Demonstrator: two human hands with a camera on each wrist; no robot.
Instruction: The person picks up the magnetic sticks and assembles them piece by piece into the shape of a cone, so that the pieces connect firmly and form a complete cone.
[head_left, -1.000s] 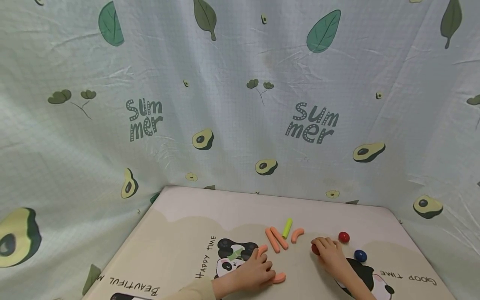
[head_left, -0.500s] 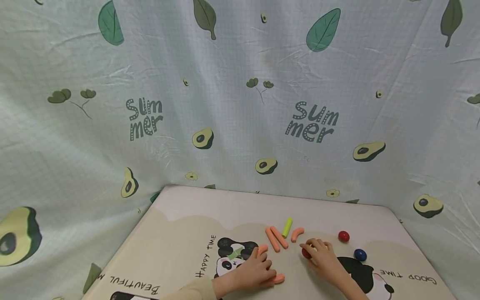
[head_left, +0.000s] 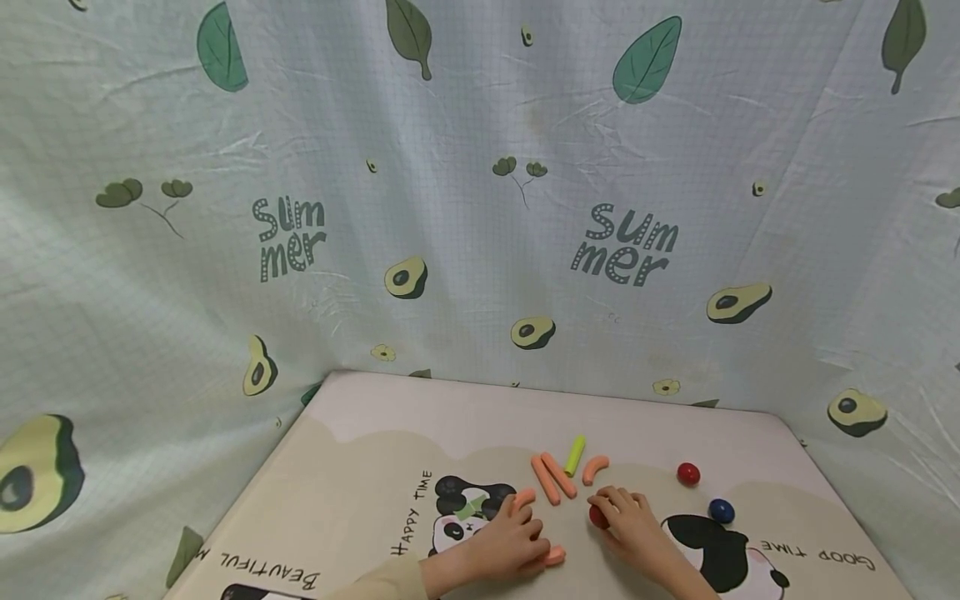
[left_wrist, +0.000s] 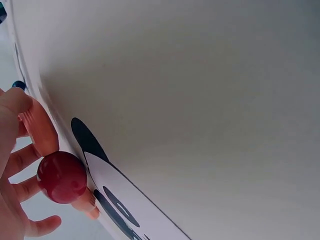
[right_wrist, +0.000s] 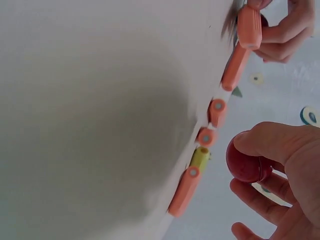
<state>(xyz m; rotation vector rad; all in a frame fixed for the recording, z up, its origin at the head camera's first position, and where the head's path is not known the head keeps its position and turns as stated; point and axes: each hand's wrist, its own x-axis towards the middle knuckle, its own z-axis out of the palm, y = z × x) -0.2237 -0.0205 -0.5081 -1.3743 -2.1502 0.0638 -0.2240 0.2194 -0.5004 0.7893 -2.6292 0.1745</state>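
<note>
In the head view, my left hand (head_left: 510,542) holds a curved orange magnetic stick (head_left: 555,556) near its thumb. Under that hand, the left wrist view shows a red ball (left_wrist: 62,177) against the stick's end. A second orange stick (head_left: 523,498) shows by its fingertips; whether both sticks are joined to the ball, I cannot tell. My right hand (head_left: 633,529) pinches another red ball (right_wrist: 245,160) between thumb and fingers, a short way right of the left hand.
Beyond the hands lie two straight orange sticks (head_left: 545,479), a lime stick (head_left: 575,456) and a curved orange stick (head_left: 596,469). A red ball (head_left: 687,474) and a blue ball (head_left: 722,511) rest at the right. A printed curtain (head_left: 480,208) hangs behind the table (head_left: 360,400).
My right hand has moved left with its red ball, closer to the left hand. The left hand has stayed almost in place, its nearer orange stick shifting slightly left.
</note>
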